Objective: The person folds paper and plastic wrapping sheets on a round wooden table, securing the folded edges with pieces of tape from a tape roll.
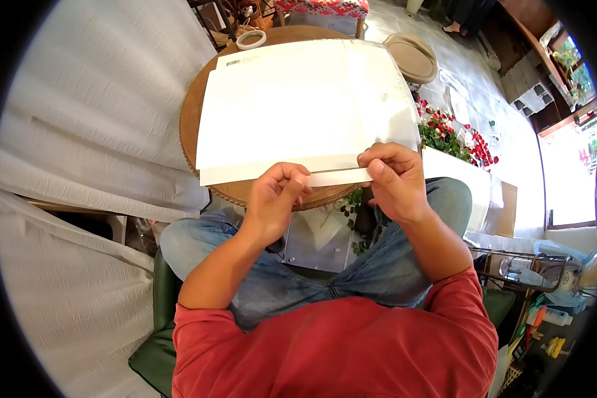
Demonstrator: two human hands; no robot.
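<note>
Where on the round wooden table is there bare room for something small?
Probably on the narrow left wood margin, between the large white sheets and the white curtain, or right of the white tape roll, beyond the sheets. The near edge is crowded: left hand and right hand hold a white strip.

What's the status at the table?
Left hand: pinching white strip, one end. Right hand: pinching its other end. White sheets cover most of round wooden table; tape roll at far edge.
</note>
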